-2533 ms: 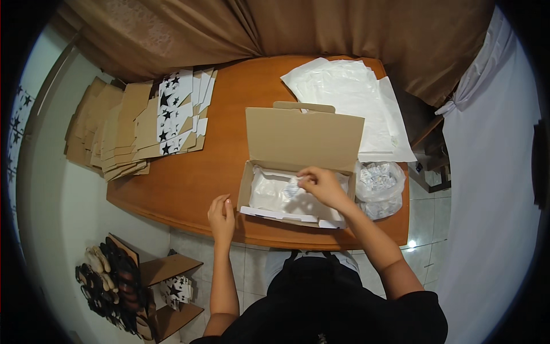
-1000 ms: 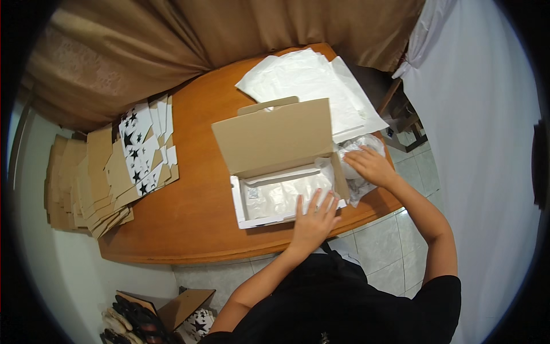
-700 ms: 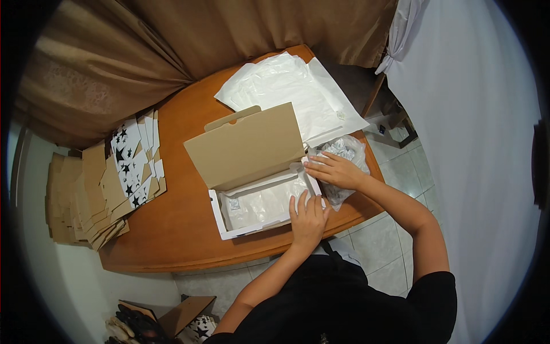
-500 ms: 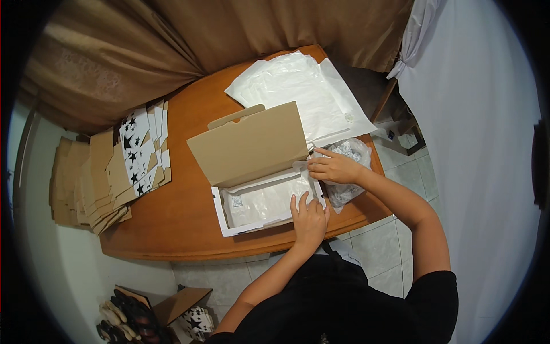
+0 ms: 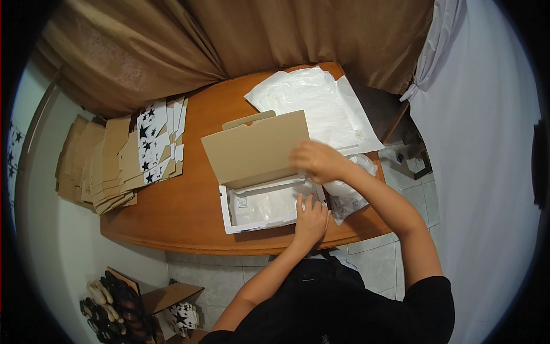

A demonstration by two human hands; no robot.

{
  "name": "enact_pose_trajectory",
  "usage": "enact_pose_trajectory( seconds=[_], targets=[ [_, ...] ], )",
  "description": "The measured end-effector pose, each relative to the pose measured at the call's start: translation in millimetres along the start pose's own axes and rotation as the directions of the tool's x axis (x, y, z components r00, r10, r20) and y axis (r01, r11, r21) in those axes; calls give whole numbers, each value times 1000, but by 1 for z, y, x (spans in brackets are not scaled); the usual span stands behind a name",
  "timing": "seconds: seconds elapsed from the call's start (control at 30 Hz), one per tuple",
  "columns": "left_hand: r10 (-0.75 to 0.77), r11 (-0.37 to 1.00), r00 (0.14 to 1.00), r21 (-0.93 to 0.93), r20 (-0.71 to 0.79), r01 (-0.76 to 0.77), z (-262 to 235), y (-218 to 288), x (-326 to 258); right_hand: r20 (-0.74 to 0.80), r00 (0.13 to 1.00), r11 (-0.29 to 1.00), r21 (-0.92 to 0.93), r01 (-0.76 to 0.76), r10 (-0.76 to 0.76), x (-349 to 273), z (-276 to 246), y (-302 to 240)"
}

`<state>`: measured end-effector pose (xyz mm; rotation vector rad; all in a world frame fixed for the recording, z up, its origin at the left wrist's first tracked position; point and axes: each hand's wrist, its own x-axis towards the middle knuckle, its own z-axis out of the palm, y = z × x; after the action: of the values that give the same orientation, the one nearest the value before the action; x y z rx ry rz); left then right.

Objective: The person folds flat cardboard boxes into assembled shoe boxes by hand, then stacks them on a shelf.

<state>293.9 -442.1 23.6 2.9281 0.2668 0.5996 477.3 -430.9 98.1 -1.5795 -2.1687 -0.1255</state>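
A shallow mailer box [image 5: 224,210], white outside and brown cardboard inside, lies on the table with its brown lid [image 5: 259,147] standing up at the back. Inside it is a clear plastic-wrapped white layer [image 5: 263,206] with a small pale square packet [image 5: 242,202] at its left. My left hand [image 5: 312,221] rests over the box's near right corner, fingers stretched apart and reaching inside. Above the box's back right corner, in front of the lid, is my right hand [image 5: 321,160], its fingers bent and smeared by motion. Whether it holds anything cannot be made out.
A clear plastic bag [image 5: 346,200] of grey items lies right of the box near the table's edge. White plastic mailers [image 5: 321,103] are stacked behind. Flattened cardboard boxes [image 5: 112,160], some star-printed, lean at the left. Shoes [image 5: 109,307] sit on the floor at lower left.
My right hand has lifted from the box's right side and moved left, over the lid's right edge. My left hand stays at the near right corner. The whole view has shifted slightly.
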Motion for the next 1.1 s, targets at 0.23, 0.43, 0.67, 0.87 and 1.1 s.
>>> enact_pose_trajectory(
  seconds=[0.23,0.43,0.67,0.87,1.1],
  targets=[
    [-75,996,997,40,-14,75,-47,-19,-3,-494,813,879,-179,-442,309,75,0,31],
    [-259,941,944,165,-204,294,-102,-96,-27,-379,869,933,-36,-358,319,78,-12,1],
    [-15,936,929,322,-369,142,-146,-157,-36,-233,971,967,-255,-19,-42,32,-24,-60],
    [128,978,986,178,-112,-106,-136,-181,-41,-28,999,999,10,33,-33,11,-2,-91],
    [225,974,974,22,-25,-224,-112,-192,-64,186,946,951,107,-289,266,-2,30,-108]
  ],
)
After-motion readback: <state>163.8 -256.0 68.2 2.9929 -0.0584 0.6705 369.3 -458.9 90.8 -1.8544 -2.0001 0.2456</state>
